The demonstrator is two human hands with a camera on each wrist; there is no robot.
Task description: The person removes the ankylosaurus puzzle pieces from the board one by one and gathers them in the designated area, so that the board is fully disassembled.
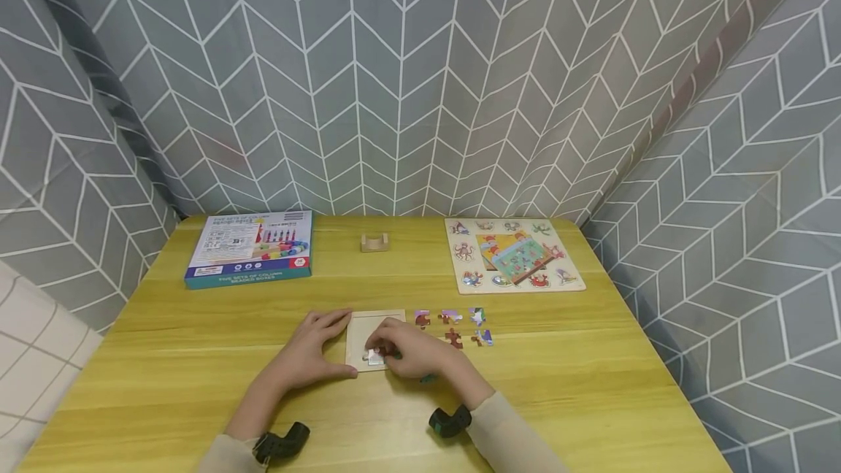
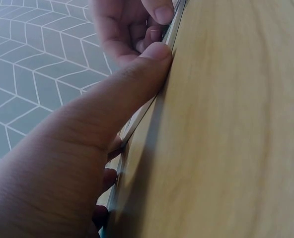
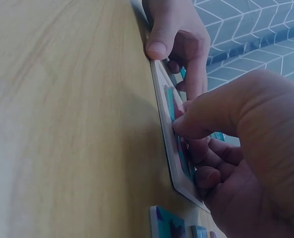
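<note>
A small wooden puzzle tray (image 1: 356,334) lies flat on the table. My left hand (image 1: 309,349) holds its left side, thumb at the near corner and forefinger at the far one. Inside the tray, near its front edge, is a jigsaw piece (image 1: 376,358) with a pale patch. Thumb and fingers of my right hand (image 1: 414,350) pinch at this piece; in the right wrist view teal and pink show on the pieces (image 3: 171,104) under them. My fingers hide part of the tray. Several loose jigsaw pieces (image 1: 453,338) lie right of it, and a teal one (image 1: 428,378) is partly under my right hand.
A bead-set box (image 1: 250,250) lies at the back left. A small wooden notched block (image 1: 374,242) stands at the back middle. At the back right, a sea-animal puzzle board (image 1: 463,268) carries two picture cards (image 1: 525,258). Patterned curtains (image 1: 394,93) surround the table (image 1: 558,385).
</note>
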